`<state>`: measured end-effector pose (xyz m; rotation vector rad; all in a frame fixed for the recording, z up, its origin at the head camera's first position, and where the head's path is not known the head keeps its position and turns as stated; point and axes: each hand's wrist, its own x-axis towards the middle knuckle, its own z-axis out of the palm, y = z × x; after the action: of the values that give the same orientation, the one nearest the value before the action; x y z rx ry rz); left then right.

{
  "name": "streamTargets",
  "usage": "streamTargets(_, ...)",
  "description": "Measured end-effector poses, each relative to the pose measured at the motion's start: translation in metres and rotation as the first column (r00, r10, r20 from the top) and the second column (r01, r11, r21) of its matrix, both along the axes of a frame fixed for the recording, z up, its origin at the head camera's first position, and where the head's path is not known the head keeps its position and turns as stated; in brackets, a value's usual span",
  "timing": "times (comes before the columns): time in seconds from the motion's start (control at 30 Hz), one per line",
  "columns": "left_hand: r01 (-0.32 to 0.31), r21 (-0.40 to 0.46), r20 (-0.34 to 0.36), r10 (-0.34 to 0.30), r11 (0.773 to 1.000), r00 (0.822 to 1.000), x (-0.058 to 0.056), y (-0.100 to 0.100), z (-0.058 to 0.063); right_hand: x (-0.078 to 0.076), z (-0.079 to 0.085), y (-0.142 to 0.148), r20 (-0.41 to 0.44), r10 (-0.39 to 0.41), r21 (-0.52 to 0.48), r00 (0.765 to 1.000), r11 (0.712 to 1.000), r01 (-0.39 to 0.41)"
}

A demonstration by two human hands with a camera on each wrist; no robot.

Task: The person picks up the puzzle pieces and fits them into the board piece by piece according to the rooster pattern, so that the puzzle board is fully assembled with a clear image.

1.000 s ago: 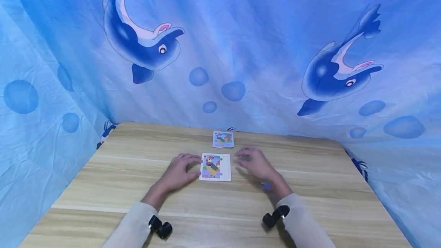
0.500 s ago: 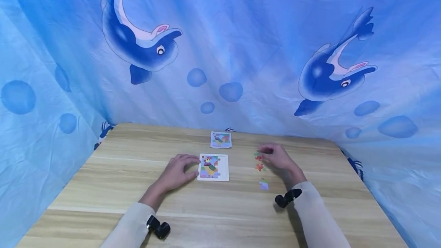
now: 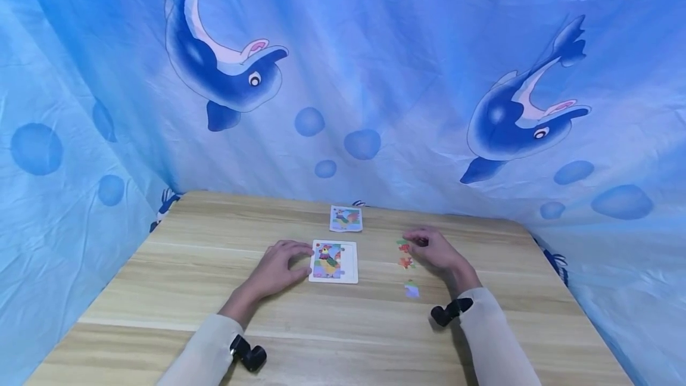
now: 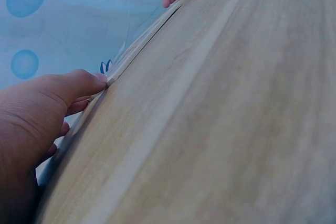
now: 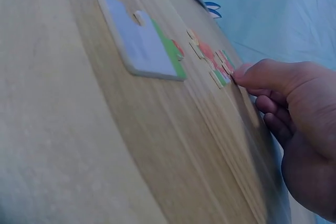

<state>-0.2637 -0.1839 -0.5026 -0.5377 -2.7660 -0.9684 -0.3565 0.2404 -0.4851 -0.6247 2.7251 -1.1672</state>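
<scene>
A white-framed jigsaw puzzle board with a colourful rooster picture lies mid-table, its right strip bare white. My left hand rests at its left edge, index finger near the upper corner and thumb lower down. In the left wrist view the thumb lies along the board's edge. To the right of the board, my right hand pinches the farthest puzzle piece, green and red, between thumb and index finger. Nearer me lie a red-orange puzzle piece and a lilac-green one.
A rooster picture card lies behind the board near the far edge of the wooden table. A blue curtain with dolphins hangs behind and at the sides.
My right hand has moved from beside the board's right edge out to the loose pieces on the right, which came into view. My left hand has stayed at the board.
</scene>
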Motion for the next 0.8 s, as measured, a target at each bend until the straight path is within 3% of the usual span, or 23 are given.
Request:
streamTargets(0.33,0.002,0.0,0.002,-0.002,1.0,1.0,0.0004,0.0008,0.0017,-0.0005,-0.0007,-0.0023,-0.006,-0.025,0.005,1.0,1.0,0.025)
streamTargets(0.57,0.001,0.012,0.017,-0.001,1.0,1.0,0.0016,0.0018,0.0047,-0.0015,-0.0063,-0.0014,-0.098,-0.017,-0.012,0.995,1.0,0.016)
streamTargets(0.8,-0.005,0.008,0.022,0.005,1.0,1.0,0.0023,0.0009,0.004,0.0027,-0.0023,-0.0075,-0.056,-0.089,-0.033,0.994,0.996,0.087)
